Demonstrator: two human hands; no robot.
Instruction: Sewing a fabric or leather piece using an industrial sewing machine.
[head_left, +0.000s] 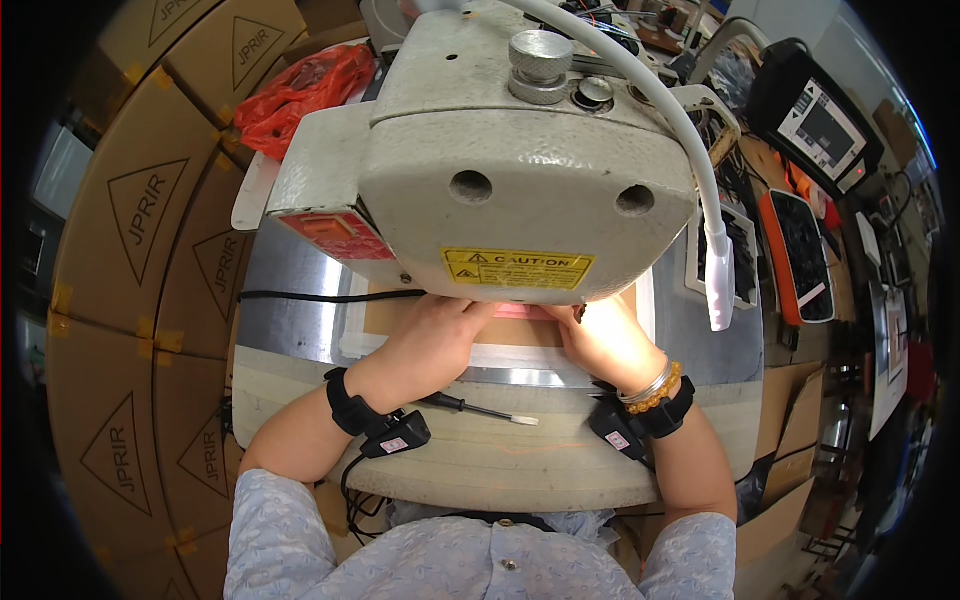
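A large cream sewing machine head [530, 220] fills the middle of the view and hides most of my fingers. Just under its front edge shows a pink flat piece [527, 312], apparently cloth, between my hands. My left hand [440, 335] is at the left end of this piece, its thumb side curled in against it. At the right end, my right hand [605, 340] reaches in under bright lamp light, its fingers bent toward the piece. Both hands seem closed on its edges, though the fingertips are hidden. Beneath lies a brown panel [385, 318] with a pale border.
A screwdriver [480, 408] lies on the table's front edge [500, 470]. A black cable [330, 296] runs in from the left. Cardboard boxes [130, 230] stack along the left side. On the right are a lamp [718, 280], a control screen [822, 130] and an orange-edged device [797, 255].
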